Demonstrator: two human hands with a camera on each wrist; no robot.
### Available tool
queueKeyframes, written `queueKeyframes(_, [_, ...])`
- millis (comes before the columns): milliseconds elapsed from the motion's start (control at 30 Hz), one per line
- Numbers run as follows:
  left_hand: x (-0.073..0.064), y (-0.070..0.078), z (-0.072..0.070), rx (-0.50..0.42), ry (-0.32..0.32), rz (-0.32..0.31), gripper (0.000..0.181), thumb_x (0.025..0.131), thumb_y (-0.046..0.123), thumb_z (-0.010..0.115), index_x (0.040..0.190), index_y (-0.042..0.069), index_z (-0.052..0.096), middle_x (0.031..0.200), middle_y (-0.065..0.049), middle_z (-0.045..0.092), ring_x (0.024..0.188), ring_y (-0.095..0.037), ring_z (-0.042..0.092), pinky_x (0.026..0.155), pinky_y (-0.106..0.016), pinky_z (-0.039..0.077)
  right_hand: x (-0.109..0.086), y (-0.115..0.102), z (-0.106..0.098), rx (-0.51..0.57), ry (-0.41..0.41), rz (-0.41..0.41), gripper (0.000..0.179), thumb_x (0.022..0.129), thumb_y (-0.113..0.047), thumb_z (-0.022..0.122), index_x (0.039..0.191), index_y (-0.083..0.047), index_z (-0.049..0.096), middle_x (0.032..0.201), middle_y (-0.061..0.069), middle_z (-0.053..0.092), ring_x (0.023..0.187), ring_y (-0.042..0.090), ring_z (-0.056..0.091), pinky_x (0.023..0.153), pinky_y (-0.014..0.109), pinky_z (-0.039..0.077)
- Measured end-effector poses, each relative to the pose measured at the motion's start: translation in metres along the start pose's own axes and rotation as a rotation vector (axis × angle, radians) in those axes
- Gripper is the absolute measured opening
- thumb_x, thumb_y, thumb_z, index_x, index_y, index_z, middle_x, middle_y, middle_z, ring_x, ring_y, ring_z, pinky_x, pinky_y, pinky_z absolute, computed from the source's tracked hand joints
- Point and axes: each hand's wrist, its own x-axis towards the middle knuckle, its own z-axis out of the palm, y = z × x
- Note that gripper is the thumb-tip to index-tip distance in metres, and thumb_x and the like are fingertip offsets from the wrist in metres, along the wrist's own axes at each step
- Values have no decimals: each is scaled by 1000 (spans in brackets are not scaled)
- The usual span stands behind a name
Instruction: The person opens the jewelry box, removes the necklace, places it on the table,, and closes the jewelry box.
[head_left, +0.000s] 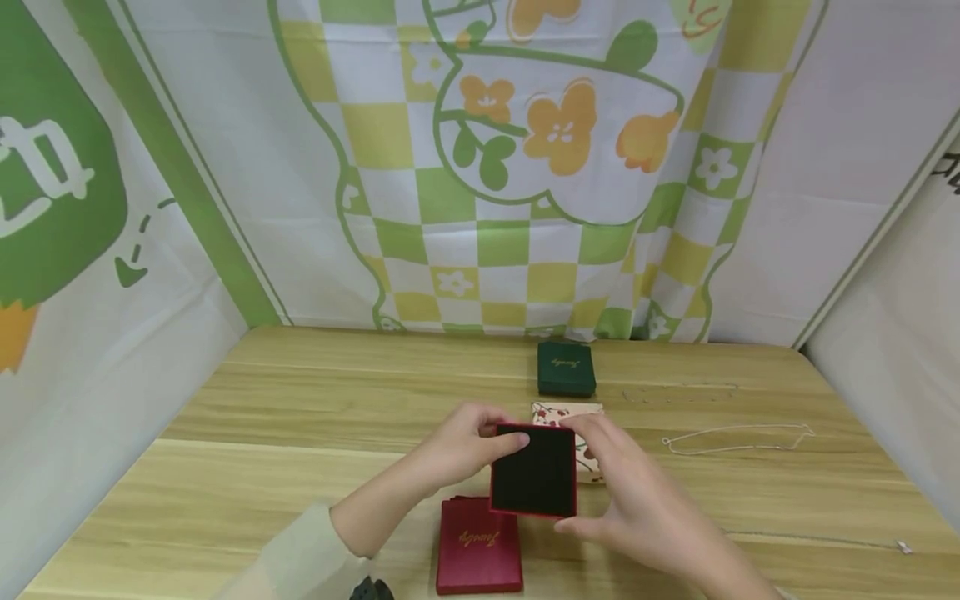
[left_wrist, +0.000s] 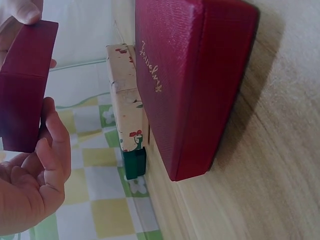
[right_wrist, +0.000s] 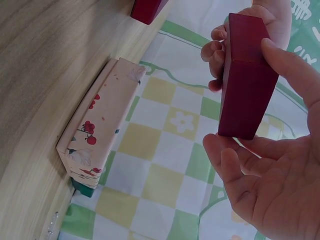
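Both hands hold a small dark red box part (head_left: 534,472) up off the table, its black inner side showing in the head view. My left hand (head_left: 472,446) grips its left edge, thumb over the black face. My right hand (head_left: 626,492) holds the right side, fingers at the far corner and thumb at the near one. Plain red walls of the held box part (right_wrist: 248,80) show in the right wrist view. Just below it, a red jewelry box lid or box (head_left: 480,550) with gold lettering lies on the table, seen large in the left wrist view.
A cream floral box (head_left: 567,410) sits behind the hands, partly hidden. Beyond it stands a dark green box (head_left: 566,369) with gold lettering. To the right lie thin chains, including a silver necklace (head_left: 738,439) and a straight chain (head_left: 817,537). A patterned curtain (head_left: 450,233) closes off the back.
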Motion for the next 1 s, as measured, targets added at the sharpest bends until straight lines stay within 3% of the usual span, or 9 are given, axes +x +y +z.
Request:
queueKeyframes(100, [-1, 2, 2, 69, 22, 27, 23, 92, 23, 70, 106, 5, 71, 80, -1, 70, 69, -10, 55, 64, -26, 45, 0, 0, 0, 9, 6, -2, 95, 62, -36, 94, 141, -18, 46, 136, -9, 53, 123, 14, 56, 98, 41, 52])
queueKeyframes(200, [-3, 6, 6, 232, 66, 73, 35, 86, 31, 76, 113, 9, 69, 85, 1, 69, 73, -12, 61, 66, -30, 50, 0, 0, 1, 25, 13, -4, 94, 61, -36, 94, 141, -20, 46, 136, -9, 53, 124, 15, 56, 99, 43, 52])
queueKeyframes(267, [-6, 11, 9, 380, 103, 105, 48, 82, 40, 79, 119, 14, 67, 99, 1, 72, 88, -16, 67, 76, -37, 54, 0, 0, 1, 31, 16, -3, 94, 61, -35, 94, 141, -21, 46, 136, -10, 53, 129, 20, 54, 100, 45, 51])
queueKeyframes(367, [-11, 17, 15, 598, 152, 130, 64, 75, 56, 79, 126, 21, 63, 120, 3, 68, 112, -21, 61, 86, -52, 48, 0, -1, 2, 37, 16, -10, 93, 62, -35, 94, 141, -21, 47, 137, -10, 53, 131, 22, 54, 101, 46, 50])
queueKeyframes(500, [-15, 23, 23, 736, 174, 127, 75, 70, 64, 78, 130, 24, 60, 130, 4, 62, 120, -23, 55, 84, -57, 44, 0, -3, 2, 17, 18, -24, 94, 61, -36, 94, 141, -18, 47, 137, -11, 52, 128, 15, 53, 101, 42, 50])
queueKeyframes(733, [-15, 23, 31, 831, 203, 146, 70, 68, 62, 80, 124, 24, 62, 119, 5, 65, 109, -21, 56, 76, -44, 42, -2, -7, 3, -28, 14, -22, 95, 61, -37, 94, 140, -14, 47, 140, -3, 53, 130, 18, 53, 103, 42, 49])
queueKeyframes(1000, [-9, 17, 34, 715, 192, 173, 49, 82, 54, 73, 118, 21, 66, 118, 3, 66, 107, -23, 59, 80, -50, 49, -2, -3, 3, -46, 21, -49, 93, 60, -37, 95, 137, -11, 50, 137, 0, 54, 128, 21, 54, 102, 43, 49])
